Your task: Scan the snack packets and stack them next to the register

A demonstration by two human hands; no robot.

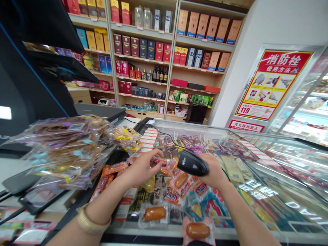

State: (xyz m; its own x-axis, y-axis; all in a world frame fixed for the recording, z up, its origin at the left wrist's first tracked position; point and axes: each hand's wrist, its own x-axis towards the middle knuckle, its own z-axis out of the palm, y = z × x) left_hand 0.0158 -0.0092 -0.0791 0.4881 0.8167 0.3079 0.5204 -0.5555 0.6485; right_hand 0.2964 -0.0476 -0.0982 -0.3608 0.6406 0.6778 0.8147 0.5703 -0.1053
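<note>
In my right hand (pixel 213 171) is a black barcode scanner (pixel 192 163), its head turned left toward my other hand. My left hand (pixel 146 167), with a gold bracelet on its wrist, pinches the end of a packaged sausage (pixel 167 163) between thumb and fingers. Several vacuum-packed sausages (pixel 180 180) lie on the glass counter top (pixel 176 218) below both hands. Closer to me, one sausage pack (pixel 154 213) and another single pack (pixel 197 230) lie near the front edge. Orange-wrapped packs (pixel 115 168) are left of my left hand.
A tall heap of bagged flat brown snacks (pixel 69 147) stands at left, beside a dark monitor stand (pixel 30 78). The scanner's cable (pixel 164 132) runs back across the glass freezer. Shelves of boxed bottles (pixel 143 48) line the back wall. A phone-like device (pixel 42 198) lies at lower left.
</note>
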